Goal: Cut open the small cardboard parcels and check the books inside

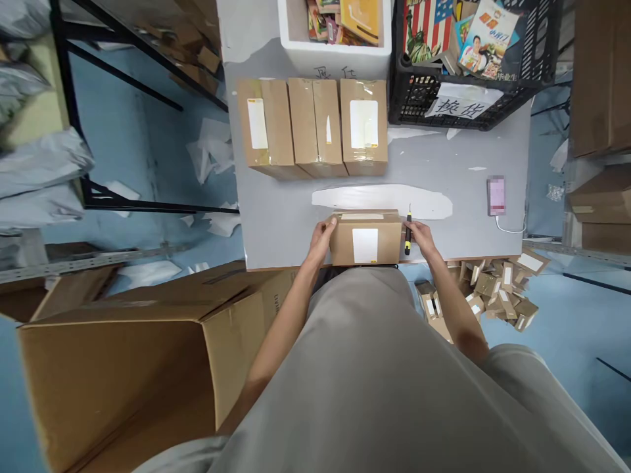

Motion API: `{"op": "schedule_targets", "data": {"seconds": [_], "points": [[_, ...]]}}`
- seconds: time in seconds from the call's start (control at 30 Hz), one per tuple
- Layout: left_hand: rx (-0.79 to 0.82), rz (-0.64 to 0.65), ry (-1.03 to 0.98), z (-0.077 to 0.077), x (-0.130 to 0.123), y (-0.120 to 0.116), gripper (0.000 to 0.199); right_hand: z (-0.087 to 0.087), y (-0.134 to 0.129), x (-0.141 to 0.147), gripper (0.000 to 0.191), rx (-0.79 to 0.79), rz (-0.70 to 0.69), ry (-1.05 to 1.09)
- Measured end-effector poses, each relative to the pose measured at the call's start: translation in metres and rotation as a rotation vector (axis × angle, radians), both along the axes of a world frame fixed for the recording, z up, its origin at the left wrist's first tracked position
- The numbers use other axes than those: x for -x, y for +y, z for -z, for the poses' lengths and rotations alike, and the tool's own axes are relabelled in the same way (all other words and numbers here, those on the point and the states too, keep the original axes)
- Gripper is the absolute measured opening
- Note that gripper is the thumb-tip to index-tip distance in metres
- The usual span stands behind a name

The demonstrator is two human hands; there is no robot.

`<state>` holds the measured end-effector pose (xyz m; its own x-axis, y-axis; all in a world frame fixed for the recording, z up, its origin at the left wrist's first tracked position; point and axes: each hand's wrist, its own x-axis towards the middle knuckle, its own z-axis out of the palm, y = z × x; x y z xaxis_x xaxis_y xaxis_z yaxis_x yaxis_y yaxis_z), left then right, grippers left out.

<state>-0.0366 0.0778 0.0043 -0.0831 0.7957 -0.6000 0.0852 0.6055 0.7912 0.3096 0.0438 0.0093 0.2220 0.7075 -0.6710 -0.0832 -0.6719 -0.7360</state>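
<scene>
Small carton (365, 245) between two hands at the worktop's near edge

The small carton sits on the worktop (280, 223), right at its near edge and close to the person's grey clothing (367, 328); a white label (365, 246) is stuck on it. The left hand (323, 238) grips its left end, thumb at the upper edge. On the other side, the right hand (419, 235) has bent fingers over a black-and-yellow cutter (407, 240), its tip pointing away from the person. Whether those fingers grip the cutter or only reach across it to the carton, I cannot tell.

Three larger cartons (315, 128) stand in a row farther back. Behind them is a white bin (340, 59) of books; to its right, a black crate (414, 108) holds more, with a handwritten sign (463, 102) on its front. A phone (496, 195) lies near the right edge, its white cable (510, 230) attached. A big open cardboard box (249, 335) stands left of the person.
</scene>
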Motion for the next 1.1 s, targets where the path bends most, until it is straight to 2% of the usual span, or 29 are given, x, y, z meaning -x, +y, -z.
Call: {"op": "schedule_targets", "data": {"seconds": [0.1, 0.17, 0.3, 0.47, 0.63, 0.73, 0.9, 1.0, 1.1], "points": [[-0.023, -0.019, -0.028, -0.004, -0.004, -0.012, 0.059, -0.014, -0.009, -0.009, 0.065, -0.056, 0.021, -0.002], [-0.093, 0.005, -0.07, -0.007, -0.007, -0.021, 0.06, -0.02, -0.015, -0.01, 0.068, -0.085, 0.007, -0.039], [-0.198, 0.048, -0.14, -0.008, -0.017, -0.038, 0.067, -0.027, -0.025, -0.012, 0.066, -0.149, -0.024, -0.092], [-0.239, 0.05, -0.167, 0.0, -0.024, -0.056, 0.067, -0.028, -0.029, -0.022, 0.063, -0.18, -0.065, -0.105], [-0.231, 0.037, -0.17, 0.011, -0.02, -0.068, 0.065, -0.034, -0.025, -0.039, 0.063, -0.228, -0.131, -0.126], [-0.24, 0.038, -0.151, 0.012, -0.016, -0.07, 0.068, -0.043, -0.018, -0.05, 0.056, -0.279, -0.162, -0.206], [-0.335, 0.076, -0.11, 0.005, -0.012, -0.06, 0.081, -0.064, -0.003, -0.059, 0.045, -0.297, -0.26, -0.257], [-0.38, 0.123, -0.138, 0.004, -0.01, -0.05, 0.077, -0.077, 0.007, -0.052, 0.053, -0.283, -0.383, -0.224], [-0.373, 0.157, -0.194, 0.01, -0.007, -0.046, 0.074, -0.091, 0.017, -0.033, 0.062, -0.258, -0.527, -0.206]]}}
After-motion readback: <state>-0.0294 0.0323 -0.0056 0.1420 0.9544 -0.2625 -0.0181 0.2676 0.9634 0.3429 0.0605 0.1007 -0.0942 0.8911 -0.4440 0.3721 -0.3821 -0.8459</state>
